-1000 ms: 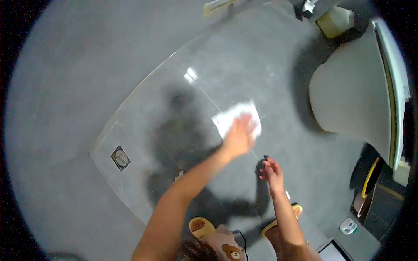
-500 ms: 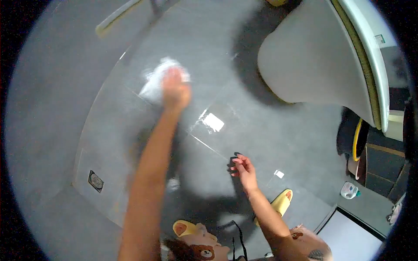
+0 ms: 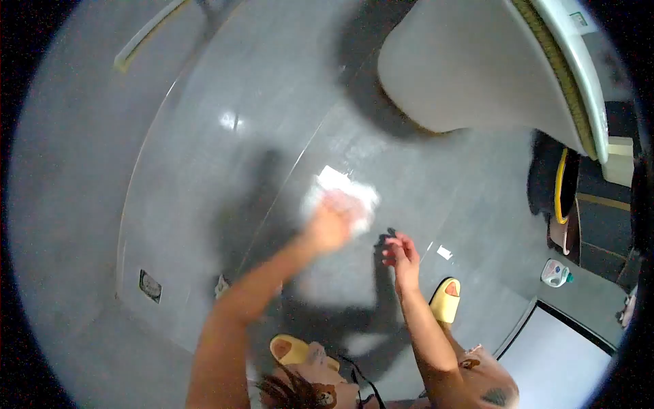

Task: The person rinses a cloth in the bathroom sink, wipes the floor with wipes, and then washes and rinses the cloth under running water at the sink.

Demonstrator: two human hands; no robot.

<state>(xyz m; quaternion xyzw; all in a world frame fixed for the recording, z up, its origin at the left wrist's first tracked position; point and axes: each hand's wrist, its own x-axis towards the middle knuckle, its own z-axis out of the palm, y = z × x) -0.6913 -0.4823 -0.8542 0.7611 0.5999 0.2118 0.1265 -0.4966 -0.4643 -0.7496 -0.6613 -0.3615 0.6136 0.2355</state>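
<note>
My left hand (image 3: 334, 218), blurred by motion, presses a white cloth (image 3: 366, 199) against the grey tiled floor. The cloth is bunched under and around the fingers, and whether it is paper or fabric I cannot make out. Just beyond it shows a bright white patch (image 3: 334, 176) on the floor. To the right, my right hand (image 3: 405, 262) hangs low over the floor, its fingers loosely curled and apart, holding nothing. A small white patch (image 3: 444, 252) lies on the tiles right of that hand.
A white toilet (image 3: 449, 75) stands at the upper right. A bin with a yellow rim (image 3: 561, 184) and a white bottle (image 3: 556, 273) are at the right. A floor drain (image 3: 150, 286) lies at left. Yellow slippers (image 3: 446, 300) are on my feet.
My left hand has moved the white cloth from the upper left toward me and to the right, near the bright patch. My right hand has shifted slightly right. The view has also shifted.
</note>
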